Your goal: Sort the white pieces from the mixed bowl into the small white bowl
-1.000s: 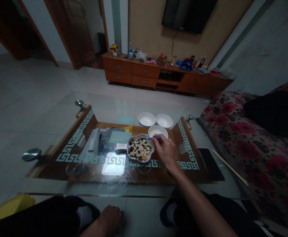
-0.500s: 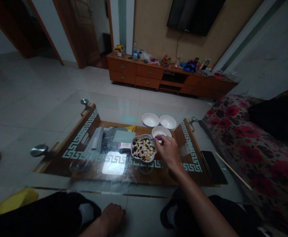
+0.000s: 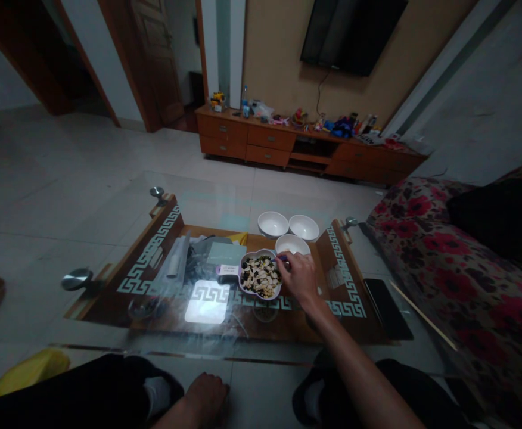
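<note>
The left hand [image 3: 206, 394] hangs low near the legs, much as before, knuckles up; I cannot tell whether its fingers are open or closed. The right hand [image 3: 300, 277] reaches over the glass table [image 3: 225, 333], thumb and fingers pinched on a purple utensil [image 3: 273, 260], less of which shows than half a second ago; the fingertips have edged in over the dish's rim. The dish [image 3: 244, 260], lobed and pale with a purple edge, sits on the glass, its labelled handle pointing left, filled with flaky pale, dark and yellow bits. Under the smooth glass runs brown wood with a pale key pattern [image 3: 174, 223]; a squarish glare [image 3: 207, 302] whitens the glass before the dish. A black slab [image 3: 388, 310] and a thin stick [image 3: 424, 316] lie rightward, beside the floral sofa [image 3: 479, 298]. Beyond the dish cluster three round, glossy white bowls [image 3: 273, 224], the nearest partly hidden by the right hand. Farther off stand a cluttered wooden cabinet [image 3: 267, 146] and, above it, a black TV [image 3: 353, 36].
</note>
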A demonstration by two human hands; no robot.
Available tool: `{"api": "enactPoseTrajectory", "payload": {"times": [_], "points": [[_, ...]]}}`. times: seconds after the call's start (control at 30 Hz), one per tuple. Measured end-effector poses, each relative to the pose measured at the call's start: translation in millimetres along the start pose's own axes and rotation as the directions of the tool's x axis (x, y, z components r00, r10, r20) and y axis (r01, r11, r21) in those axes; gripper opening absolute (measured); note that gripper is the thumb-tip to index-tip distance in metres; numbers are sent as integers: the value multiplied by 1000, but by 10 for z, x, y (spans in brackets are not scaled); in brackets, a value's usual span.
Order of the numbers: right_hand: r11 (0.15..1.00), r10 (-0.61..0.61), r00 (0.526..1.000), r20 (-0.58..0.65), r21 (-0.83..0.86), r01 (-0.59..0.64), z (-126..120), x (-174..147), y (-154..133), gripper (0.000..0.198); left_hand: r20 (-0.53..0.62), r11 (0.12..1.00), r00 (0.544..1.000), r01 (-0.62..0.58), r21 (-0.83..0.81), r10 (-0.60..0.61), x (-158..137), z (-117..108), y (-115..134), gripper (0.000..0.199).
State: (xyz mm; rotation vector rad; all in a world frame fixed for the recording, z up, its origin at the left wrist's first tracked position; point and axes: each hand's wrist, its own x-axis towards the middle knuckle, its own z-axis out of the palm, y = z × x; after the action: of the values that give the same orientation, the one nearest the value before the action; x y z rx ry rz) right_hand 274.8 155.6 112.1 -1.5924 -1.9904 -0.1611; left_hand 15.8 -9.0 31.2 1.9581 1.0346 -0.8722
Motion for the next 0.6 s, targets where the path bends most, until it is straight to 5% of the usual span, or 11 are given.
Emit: {"api": "enactPoseTrajectory", "payload": {"times": [0.4, 0.6], "points": [[976, 179, 933, -313, 175, -129, -426, 203, 258, 28, 17, 1000, 1000, -8, 18, 8, 30, 72, -69, 57], [954, 200, 959, -198, 262, -145, -391, 161, 125, 26, 5, 999, 1000, -29, 14, 29, 79, 146, -114, 56]]}}
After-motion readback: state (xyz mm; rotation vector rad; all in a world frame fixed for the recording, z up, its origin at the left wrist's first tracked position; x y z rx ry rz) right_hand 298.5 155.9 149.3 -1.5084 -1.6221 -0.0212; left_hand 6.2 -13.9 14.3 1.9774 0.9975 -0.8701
